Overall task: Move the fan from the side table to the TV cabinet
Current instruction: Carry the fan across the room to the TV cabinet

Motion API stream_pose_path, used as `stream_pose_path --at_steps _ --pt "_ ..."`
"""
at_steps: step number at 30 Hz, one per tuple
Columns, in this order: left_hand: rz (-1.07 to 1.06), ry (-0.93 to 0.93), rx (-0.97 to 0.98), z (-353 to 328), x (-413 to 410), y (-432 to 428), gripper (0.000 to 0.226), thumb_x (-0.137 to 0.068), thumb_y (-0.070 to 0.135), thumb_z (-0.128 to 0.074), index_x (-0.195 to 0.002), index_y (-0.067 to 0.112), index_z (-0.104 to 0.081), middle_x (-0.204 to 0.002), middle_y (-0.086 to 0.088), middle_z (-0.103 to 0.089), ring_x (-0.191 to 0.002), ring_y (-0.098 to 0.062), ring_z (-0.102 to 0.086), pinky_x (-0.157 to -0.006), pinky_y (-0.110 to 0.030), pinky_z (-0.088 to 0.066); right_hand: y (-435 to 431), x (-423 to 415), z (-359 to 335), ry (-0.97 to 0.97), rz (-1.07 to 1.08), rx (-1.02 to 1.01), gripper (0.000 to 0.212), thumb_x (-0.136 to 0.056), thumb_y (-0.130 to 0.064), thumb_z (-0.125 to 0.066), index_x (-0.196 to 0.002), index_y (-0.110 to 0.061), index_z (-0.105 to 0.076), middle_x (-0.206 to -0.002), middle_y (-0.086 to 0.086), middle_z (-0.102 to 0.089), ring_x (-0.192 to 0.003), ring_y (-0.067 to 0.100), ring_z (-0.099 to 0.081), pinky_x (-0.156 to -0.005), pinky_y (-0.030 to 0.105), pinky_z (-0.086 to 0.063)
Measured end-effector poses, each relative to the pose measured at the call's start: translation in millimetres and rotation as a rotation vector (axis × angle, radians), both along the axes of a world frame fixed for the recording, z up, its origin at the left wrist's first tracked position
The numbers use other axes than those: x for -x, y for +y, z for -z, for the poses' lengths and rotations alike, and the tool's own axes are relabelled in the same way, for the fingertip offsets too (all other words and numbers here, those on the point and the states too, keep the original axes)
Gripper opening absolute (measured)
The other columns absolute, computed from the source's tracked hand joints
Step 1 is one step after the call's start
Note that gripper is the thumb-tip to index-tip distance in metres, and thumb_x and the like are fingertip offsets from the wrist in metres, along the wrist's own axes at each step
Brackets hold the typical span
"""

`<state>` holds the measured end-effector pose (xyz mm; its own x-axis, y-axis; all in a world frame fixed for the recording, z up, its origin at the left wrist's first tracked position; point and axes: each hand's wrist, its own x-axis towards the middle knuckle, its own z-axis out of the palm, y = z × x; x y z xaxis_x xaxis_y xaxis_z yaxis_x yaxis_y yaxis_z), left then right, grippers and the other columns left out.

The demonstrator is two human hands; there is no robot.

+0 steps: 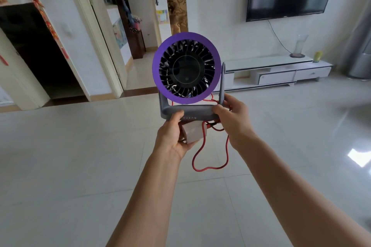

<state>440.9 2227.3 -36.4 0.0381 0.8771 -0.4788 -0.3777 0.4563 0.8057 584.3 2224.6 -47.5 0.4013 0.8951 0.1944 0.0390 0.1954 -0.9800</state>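
Gripping fan (185, 68) by its grey stand: left hand (172, 136) also cupping plug (191, 132), right hand (230, 118) clutching stand corner w/ red cord (210, 156), fan upright mid-air over floor (80, 166), TV cabinet (261, 64) well beyond, right.

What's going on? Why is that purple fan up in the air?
Someone is carrying the fan with both hands. The left hand and the right hand grip its grey stand, and the red cord dangles underneath. The TV cabinet is ahead on the right, and the fan isn't on it yet.
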Motion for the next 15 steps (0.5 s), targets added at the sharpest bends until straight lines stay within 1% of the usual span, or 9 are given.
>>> stream_pose_path --at_steps 4,9,15 --pt "0.003 -0.019 -0.004 7.1 -37.6 79.6 0.047 -0.086 0.039 -0.07 -0.123 0.018 -0.051 -0.107 -0.018 -0.066 -0.095 -0.033 -0.065 -0.061 -0.044 -0.061 76.8 -38.2 2.6 -0.01 -0.016 -0.025 0.032 -0.085 -0.002 -0.06 -0.116 -0.01 -0.065 -0.087 -0.004 -0.06 -0.076 0.012 -0.058 -0.051 0.011 -0.047" --pt "-0.019 -0.043 0.0 4.6 -94.7 175.8 0.047 -0.084 0.038 -0.071 -0.121 0.017 -0.052 -0.107 -0.018 -0.068 -0.097 -0.034 -0.066 -0.07 -0.049 -0.061 170.7 -93.8 -4.8 -0.003 -0.031 -0.01 0.032 -0.086 -0.002 -0.059 -0.116 -0.013 -0.064 -0.089 -0.005 -0.061 -0.08 0.013 -0.06 -0.052 0.012 -0.049" --pt "-0.025 -0.054 0.006 0.6 -152.5 285.2 0.049 -0.083 0.041 -0.071 -0.122 0.017 -0.052 -0.108 -0.018 -0.067 -0.098 -0.034 -0.065 -0.069 -0.049 -0.061 281.8 -150.7 -13.1 -0.024 -0.046 -0.017 0.028 -0.084 -0.001 -0.058 -0.104 -0.02 -0.067 -0.088 -0.004 -0.062 -0.079 0.014 -0.06 -0.054 0.014 -0.05"
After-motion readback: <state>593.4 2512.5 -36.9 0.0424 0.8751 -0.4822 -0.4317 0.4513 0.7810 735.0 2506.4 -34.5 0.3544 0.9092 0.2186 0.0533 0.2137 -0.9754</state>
